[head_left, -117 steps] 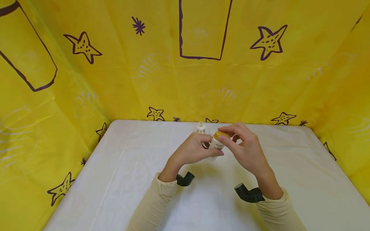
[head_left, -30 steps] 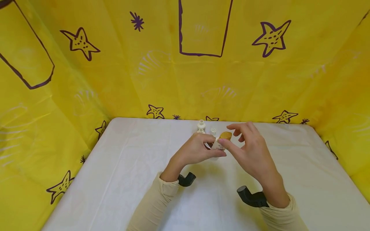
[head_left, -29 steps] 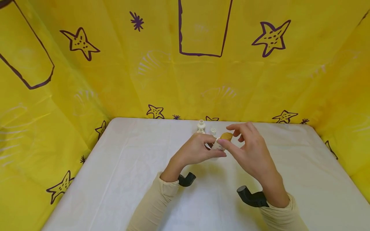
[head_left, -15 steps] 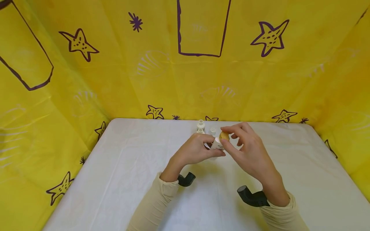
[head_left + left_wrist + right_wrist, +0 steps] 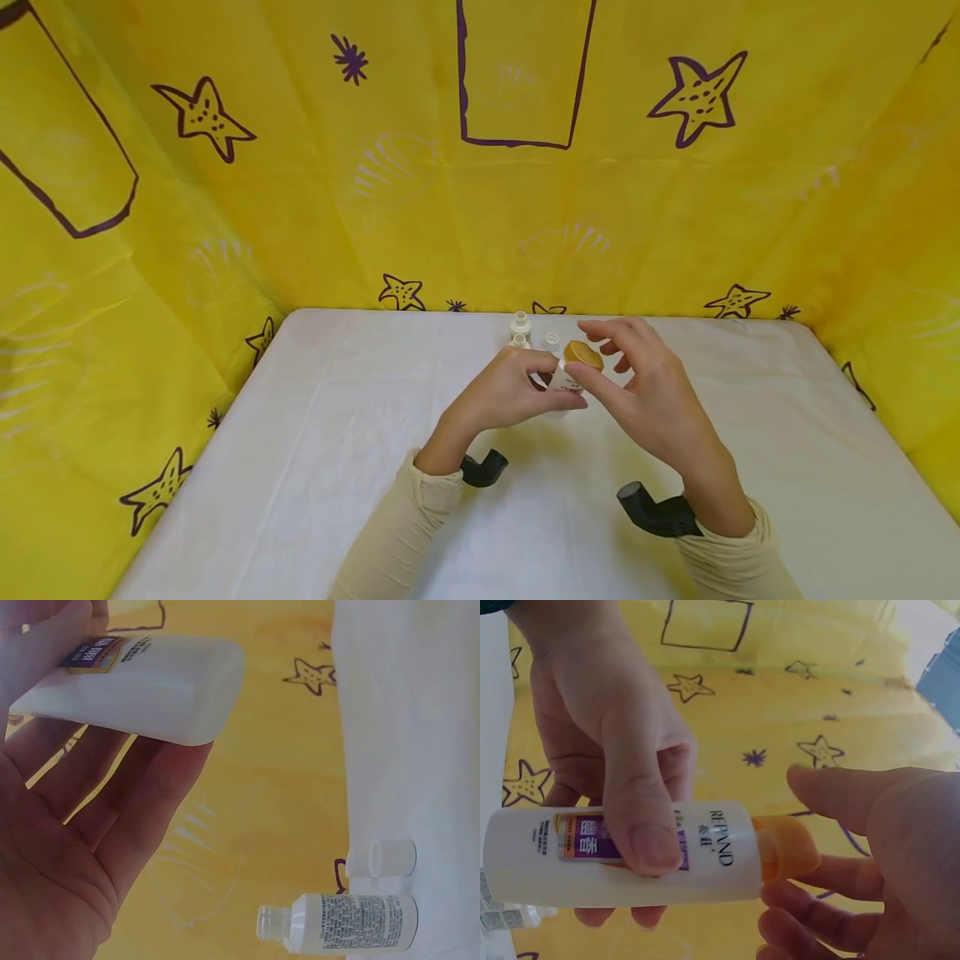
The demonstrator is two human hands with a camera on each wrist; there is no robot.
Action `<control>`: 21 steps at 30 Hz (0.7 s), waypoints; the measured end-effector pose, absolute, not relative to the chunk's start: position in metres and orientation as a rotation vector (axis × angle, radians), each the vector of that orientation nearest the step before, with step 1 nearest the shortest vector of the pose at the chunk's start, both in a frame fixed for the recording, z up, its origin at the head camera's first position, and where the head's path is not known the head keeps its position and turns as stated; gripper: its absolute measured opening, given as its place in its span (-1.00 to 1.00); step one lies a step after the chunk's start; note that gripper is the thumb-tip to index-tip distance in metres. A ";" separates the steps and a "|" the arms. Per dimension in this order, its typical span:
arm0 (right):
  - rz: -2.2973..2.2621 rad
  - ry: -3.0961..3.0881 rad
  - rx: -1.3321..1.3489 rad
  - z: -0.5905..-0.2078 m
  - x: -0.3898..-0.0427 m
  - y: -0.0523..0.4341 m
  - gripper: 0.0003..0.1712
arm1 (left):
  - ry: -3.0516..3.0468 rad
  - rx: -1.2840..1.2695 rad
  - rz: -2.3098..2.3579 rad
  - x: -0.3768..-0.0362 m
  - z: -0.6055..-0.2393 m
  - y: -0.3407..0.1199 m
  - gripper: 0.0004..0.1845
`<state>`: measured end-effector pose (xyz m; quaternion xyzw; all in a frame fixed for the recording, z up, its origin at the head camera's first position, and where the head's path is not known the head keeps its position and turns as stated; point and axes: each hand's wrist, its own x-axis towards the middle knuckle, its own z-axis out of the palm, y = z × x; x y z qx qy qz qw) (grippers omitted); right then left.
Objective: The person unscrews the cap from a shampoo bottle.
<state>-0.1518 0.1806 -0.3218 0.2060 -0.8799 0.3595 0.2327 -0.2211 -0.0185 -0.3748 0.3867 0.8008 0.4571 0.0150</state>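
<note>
My left hand [image 5: 498, 387] grips a white shampoo-type bottle [image 5: 622, 877] with a purple label, raised above the table and tilted in the head view. Its thumb lies along the front in the right wrist view. An orange-gold cap [image 5: 787, 847] sits at the bottle's top end, part of the neck showing beside it. Around this cap is my right hand [image 5: 648, 387], fingers parted. In the right wrist view its thumb stands off from the cap, while one fingertip reaches behind it. The bottle's rounded base [image 5: 221, 690] faces outward in the left wrist view.
Behind the hands, a small white bottle [image 5: 521, 327] with a bare neck stands on the white-covered table [image 5: 315, 467]. A second bottle neck [image 5: 519, 341] shows just before it, and a small white cylinder [image 5: 552, 342] stands beside. Yellow patterned cloth [image 5: 480, 225] surrounds the table.
The right thumb and fingers parted, closed on the cap half a second ago, and are parted again now. The cap's tilt has shifted. The left hand keeps hold of the bottle in place.
</note>
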 end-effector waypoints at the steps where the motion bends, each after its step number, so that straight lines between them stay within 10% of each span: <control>1: 0.983 -2.420 0.558 -0.322 -0.152 0.180 -0.44 | 2.490 1.210 1.426 -0.221 -0.375 -0.018 -0.45; 15: 0.941 -2.414 0.578 -0.324 -0.155 0.182 -0.64 | 2.510 1.194 1.404 -0.221 -0.374 -0.019 -0.45; 21: 0.999 -2.310 0.548 -0.322 -0.155 0.182 -0.60 | 2.505 1.208 1.492 -0.224 -0.372 -0.023 -0.77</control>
